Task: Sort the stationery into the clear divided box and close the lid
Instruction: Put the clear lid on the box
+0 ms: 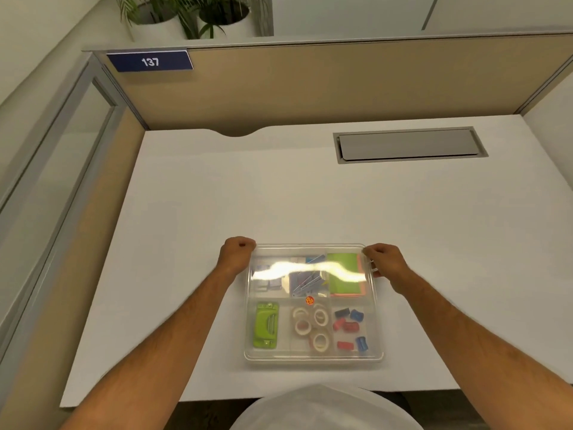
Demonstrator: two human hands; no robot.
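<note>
While the clear divided box [313, 356] sits on the white bench [192, 212] just in front of the person, its lid [310, 248] lies over the filled compartments and both hands are at the far corners. The left hand [237, 254] is curled at the far left corner, and the right hand [384, 259] is curled at the far right corner, its fingers [370, 254] seemingly pinching the lid's edge; whether the left actually grips the rim or only presses beside it I cannot tell. Inside, the green stapler [265, 324], tape rolls [311, 325] and sharpeners [350, 327] look sorted. The risk, as I judge it, is uneven pressure: pushing only the far edge could leave the near edge unlatched, or slide the light box along the smooth bench. A tall item could also hold the lid up.
</note>
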